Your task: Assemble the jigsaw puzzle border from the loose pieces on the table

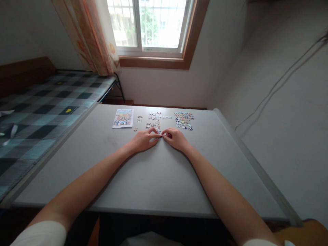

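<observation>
My left hand (145,139) and my right hand (175,137) meet fingertip to fingertip over the table. Between them is a small dark jigsaw piece (161,136), pinched by the fingers of both hands; its picture is too small to make out. Just beyond my fingers lie partly joined jigsaw pieces (157,125), some hidden behind my left hand. A joined strip of pieces (164,117) runs to the right above them. Off to the right is a pile of loose jigsaw pieces (183,120). On the left lies a printed picture sheet (123,118) with a penguin on it.
The white table (153,181) has raised edges on both sides. A few loose pieces (139,118) lie beside the sheet. Left of the table stands a bed with a checked cover (64,102). A window (161,27) and a curtain (89,37) are behind; a cable hangs along the right wall.
</observation>
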A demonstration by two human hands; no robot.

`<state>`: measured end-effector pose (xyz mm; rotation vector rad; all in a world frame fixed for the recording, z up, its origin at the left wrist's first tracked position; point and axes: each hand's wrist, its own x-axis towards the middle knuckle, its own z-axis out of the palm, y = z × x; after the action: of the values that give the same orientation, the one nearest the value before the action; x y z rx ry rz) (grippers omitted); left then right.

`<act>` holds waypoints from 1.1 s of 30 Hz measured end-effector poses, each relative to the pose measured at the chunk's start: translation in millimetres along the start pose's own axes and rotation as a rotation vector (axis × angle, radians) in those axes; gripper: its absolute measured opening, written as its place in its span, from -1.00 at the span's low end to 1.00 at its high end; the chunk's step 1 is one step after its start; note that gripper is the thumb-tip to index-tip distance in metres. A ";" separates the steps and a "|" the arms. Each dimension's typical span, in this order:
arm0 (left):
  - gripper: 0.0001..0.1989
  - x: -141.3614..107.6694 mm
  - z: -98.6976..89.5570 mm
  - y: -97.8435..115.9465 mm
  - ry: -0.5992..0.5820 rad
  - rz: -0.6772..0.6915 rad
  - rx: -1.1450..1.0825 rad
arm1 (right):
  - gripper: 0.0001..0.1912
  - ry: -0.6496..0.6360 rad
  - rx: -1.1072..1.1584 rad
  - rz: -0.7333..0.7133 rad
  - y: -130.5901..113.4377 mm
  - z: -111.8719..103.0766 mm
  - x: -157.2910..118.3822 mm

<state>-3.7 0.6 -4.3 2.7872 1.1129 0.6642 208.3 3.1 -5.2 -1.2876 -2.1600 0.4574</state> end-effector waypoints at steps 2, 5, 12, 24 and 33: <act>-0.70 0.2 -0.3 0.3 -0.002 -0.002 0.001 | -0.86 0.000 -0.001 0.004 -0.1 0.0 -0.2; -0.70 0.4 -0.8 0.9 -0.005 -0.003 0.001 | -0.86 0.003 -0.003 0.004 0.0 0.2 -0.2; -0.70 -0.2 -1.5 1.0 0.000 0.003 0.005 | -0.86 -0.003 -0.004 0.006 -0.6 -0.7 0.2; -0.70 0.5 -1.1 0.8 -0.001 0.005 0.003 | -0.86 -0.006 0.000 0.022 -1.7 -1.0 0.2; -0.70 0.4 -0.7 0.5 -0.007 0.004 0.018 | -0.86 -0.002 -0.003 0.014 -0.5 -0.1 0.5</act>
<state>-3.5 0.5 -3.5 2.8048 1.1183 0.6482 207.9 3.3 -4.7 -1.3052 -2.1559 0.4612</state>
